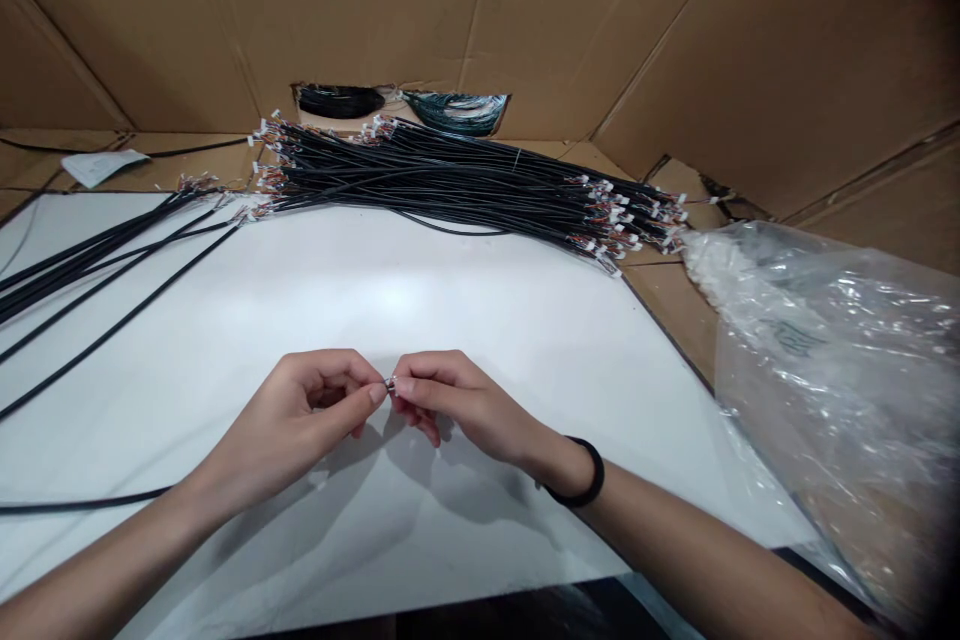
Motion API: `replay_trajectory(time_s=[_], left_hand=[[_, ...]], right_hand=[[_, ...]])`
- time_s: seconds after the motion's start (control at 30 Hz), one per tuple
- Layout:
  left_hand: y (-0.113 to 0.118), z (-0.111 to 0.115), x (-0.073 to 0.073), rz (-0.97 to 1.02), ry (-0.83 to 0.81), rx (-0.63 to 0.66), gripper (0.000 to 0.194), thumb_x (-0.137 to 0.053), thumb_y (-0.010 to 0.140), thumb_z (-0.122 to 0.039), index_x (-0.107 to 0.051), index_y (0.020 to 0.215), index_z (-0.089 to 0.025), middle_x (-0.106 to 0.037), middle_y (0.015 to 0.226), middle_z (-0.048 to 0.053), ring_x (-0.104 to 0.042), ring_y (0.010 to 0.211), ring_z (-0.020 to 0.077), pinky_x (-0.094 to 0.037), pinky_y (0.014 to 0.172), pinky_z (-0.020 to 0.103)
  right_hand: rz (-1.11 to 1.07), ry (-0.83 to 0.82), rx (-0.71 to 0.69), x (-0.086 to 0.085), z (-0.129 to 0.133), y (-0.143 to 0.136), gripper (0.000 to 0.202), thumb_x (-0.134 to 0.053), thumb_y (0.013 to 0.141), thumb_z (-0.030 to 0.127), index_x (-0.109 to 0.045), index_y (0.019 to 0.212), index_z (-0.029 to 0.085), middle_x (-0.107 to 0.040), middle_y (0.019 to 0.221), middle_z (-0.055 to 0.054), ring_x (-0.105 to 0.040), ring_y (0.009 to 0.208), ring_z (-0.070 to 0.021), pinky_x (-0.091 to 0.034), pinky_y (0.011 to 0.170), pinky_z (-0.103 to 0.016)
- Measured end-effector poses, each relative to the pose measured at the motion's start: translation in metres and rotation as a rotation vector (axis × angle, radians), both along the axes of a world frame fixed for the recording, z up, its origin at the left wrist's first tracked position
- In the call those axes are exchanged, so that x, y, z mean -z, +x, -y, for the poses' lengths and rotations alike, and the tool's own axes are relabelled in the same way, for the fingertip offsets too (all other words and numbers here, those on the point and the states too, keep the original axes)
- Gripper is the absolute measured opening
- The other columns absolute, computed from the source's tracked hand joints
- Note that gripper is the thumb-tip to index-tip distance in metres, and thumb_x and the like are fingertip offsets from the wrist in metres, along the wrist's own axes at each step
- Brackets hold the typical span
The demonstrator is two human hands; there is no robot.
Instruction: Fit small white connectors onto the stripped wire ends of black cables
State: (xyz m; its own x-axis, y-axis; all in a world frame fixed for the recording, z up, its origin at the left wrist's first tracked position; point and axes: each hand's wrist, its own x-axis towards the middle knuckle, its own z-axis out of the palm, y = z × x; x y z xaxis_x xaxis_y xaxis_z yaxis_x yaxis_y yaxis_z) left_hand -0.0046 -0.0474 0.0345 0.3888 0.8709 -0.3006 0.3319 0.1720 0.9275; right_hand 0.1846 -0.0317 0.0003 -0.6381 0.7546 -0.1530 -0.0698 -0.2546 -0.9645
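Above the middle of the white board, both hands meet fingertip to fingertip. My left hand (319,405) is closed in a pinch on thin wire ends (388,384), most of them covered by the thumb and finger. Against it, my right hand (446,390) pinches what looks like a small white connector, mostly hidden by the fingertips. A black cable (90,503) comes in from the left edge and passes behind my left wrist. Whether it leads to the pinched wires is hidden.
A pile of black cables (435,175) with white connectors lies along the back. More black cables (112,245) lie at left. A clear plastic bag (840,350) sits at right. Cardboard walls (375,0) surround the white board (300,300), with wire coils (457,110) behind a cutout.
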Motion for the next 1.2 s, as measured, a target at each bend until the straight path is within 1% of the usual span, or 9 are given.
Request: replay_trajectory(time_s=[0.2, 0.37, 0.5, 0.6, 0.67, 0.77, 0.93, 1.0, 1.2], left_hand=[[0.0004, 0.0021, 0.0018, -0.010, 0.023, -0.090, 0.018, -0.060, 0.085, -0.033, -0.064, 0.088, -0.016, -0.058, 0.059, -0.003, -0.046, 0.050, 0.0066, -0.035, 0.048, 0.017], [-0.0014, -0.0006, 0.0012, 0.091, -0.042, -0.080, 0.021, -0.060, 0.086, -0.036, -0.064, 0.086, -0.016, -0.060, 0.060, -0.003, -0.047, 0.047, 0.0059, -0.036, 0.046, 0.017], [-0.0040, -0.0048, 0.0021, 0.206, -0.123, -0.059, 0.026, -0.057, 0.088, -0.039, -0.065, 0.081, -0.015, -0.061, 0.062, -0.002, -0.048, 0.047, 0.0053, -0.036, 0.046, 0.017], [-0.0054, -0.0061, 0.0034, 0.231, -0.157, -0.054, 0.025, -0.058, 0.087, -0.038, -0.064, 0.080, -0.015, -0.061, 0.063, -0.002, -0.047, 0.046, 0.0046, -0.035, 0.046, 0.016], [-0.0057, -0.0060, 0.0038, 0.232, -0.162, -0.049, 0.025, -0.059, 0.087, -0.037, -0.063, 0.078, -0.015, -0.061, 0.064, -0.002, -0.047, 0.046, 0.0044, -0.035, 0.046, 0.016], [-0.0051, -0.0054, 0.0037, 0.232, -0.177, -0.034, 0.024, -0.060, 0.087, -0.037, -0.063, 0.077, -0.015, -0.061, 0.063, -0.002, -0.048, 0.047, 0.0050, -0.035, 0.045, 0.016], [-0.0049, -0.0050, 0.0039, 0.241, -0.215, 0.014, 0.026, -0.057, 0.089, -0.036, -0.063, 0.075, -0.015, -0.061, 0.062, -0.002, -0.048, 0.046, 0.0047, -0.036, 0.045, 0.015], [-0.0058, -0.0047, 0.0049, 0.259, -0.233, 0.019, 0.026, -0.057, 0.090, -0.037, -0.063, 0.077, -0.015, -0.061, 0.062, -0.002, -0.049, 0.047, 0.0050, -0.036, 0.044, 0.015], [-0.0075, -0.0041, 0.0087, 0.362, -0.300, 0.018, 0.023, -0.056, 0.090, -0.032, -0.064, 0.075, -0.016, -0.063, 0.063, -0.001, -0.049, 0.046, 0.0045, -0.037, 0.043, 0.014]], right_hand=[[0.039, -0.056, 0.014, -0.0034, -0.0019, -0.0007, 0.026, -0.052, 0.084, 0.029, -0.049, 0.062, 0.016, -0.042, 0.052, 0.006, -0.041, 0.043, -0.0067, -0.034, 0.042, -0.020], [0.045, -0.089, 0.014, -0.0065, -0.0028, -0.0003, 0.031, -0.052, 0.083, 0.029, -0.041, 0.056, 0.018, -0.037, 0.052, 0.007, -0.039, 0.040, -0.0056, -0.032, 0.041, -0.020], [0.041, -0.104, 0.013, -0.0080, -0.0026, -0.0006, 0.032, -0.052, 0.084, 0.033, -0.043, 0.057, 0.018, -0.037, 0.052, 0.007, -0.039, 0.041, -0.0062, -0.030, 0.040, -0.021], [0.048, -0.108, 0.015, -0.0089, -0.0020, -0.0011, 0.033, -0.050, 0.084, 0.036, -0.044, 0.057, 0.017, -0.035, 0.053, 0.007, -0.035, 0.041, -0.0060, -0.027, 0.041, -0.022], [0.050, -0.074, 0.015, -0.0088, -0.0015, -0.0012, 0.034, -0.049, 0.084, 0.037, -0.042, 0.056, 0.018, -0.034, 0.053, 0.006, -0.031, 0.043, -0.0060, -0.023, 0.042, -0.022], [0.053, 0.050, 0.003, -0.0072, -0.0008, -0.0008, 0.038, -0.047, 0.084, 0.037, -0.035, 0.053, 0.019, -0.030, 0.052, 0.006, -0.025, 0.047, -0.0067, -0.020, 0.045, -0.023], [0.096, 0.220, -0.032, -0.0033, 0.0005, 0.0007, 0.045, -0.046, 0.089, 0.043, -0.033, 0.053, 0.019, -0.026, 0.051, 0.006, -0.024, 0.048, -0.0075, -0.019, 0.047, -0.025], [0.107, 0.226, -0.039, -0.0024, 0.0012, 0.0011, 0.046, -0.044, 0.090, 0.044, -0.033, 0.053, 0.019, -0.026, 0.051, 0.006, -0.023, 0.048, -0.0073, -0.019, 0.046, -0.025], [0.092, 0.217, -0.044, -0.0007, 0.0025, 0.0015, 0.042, -0.042, 0.091, 0.035, -0.036, 0.053, 0.018, -0.028, 0.050, 0.006, -0.025, 0.047, -0.0071, -0.021, 0.047, -0.025]])
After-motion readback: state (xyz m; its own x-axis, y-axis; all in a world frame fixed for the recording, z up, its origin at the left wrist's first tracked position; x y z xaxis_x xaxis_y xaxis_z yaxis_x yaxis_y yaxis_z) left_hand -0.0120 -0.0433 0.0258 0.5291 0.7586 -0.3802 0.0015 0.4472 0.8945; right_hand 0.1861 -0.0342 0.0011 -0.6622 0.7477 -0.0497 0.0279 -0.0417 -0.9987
